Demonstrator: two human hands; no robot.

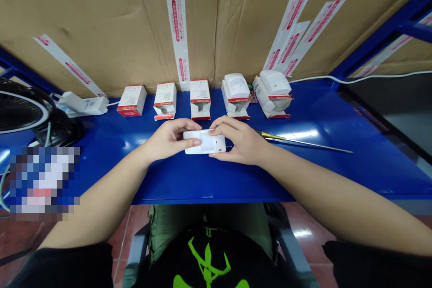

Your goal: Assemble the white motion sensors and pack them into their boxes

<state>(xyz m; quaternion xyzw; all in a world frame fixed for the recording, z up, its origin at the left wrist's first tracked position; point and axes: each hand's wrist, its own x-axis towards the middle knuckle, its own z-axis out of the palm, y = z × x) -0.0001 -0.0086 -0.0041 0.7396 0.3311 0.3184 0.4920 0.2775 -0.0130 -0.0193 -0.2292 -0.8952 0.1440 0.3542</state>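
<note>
A white motion detector lies sideways between my two hands, just above the blue table. My left hand grips its left end, thumb on the front face and fingers behind. On the other end, my right hand closes with its fingers along the top edge and thumb side below. Beyond my hands stand several small white-and-red boxes in a row. Two more white detectors rest on boxes there, one detector and another detector farther right. A long screwdriver with a yellow-and-black handle lies beside my right hand, its handle end partly hidden.
The blue table ends close to my lap. At the left are a black fan, a white power strip and a blurred-out patch. A cardboard wall closes off the back. A white cable runs along the right.
</note>
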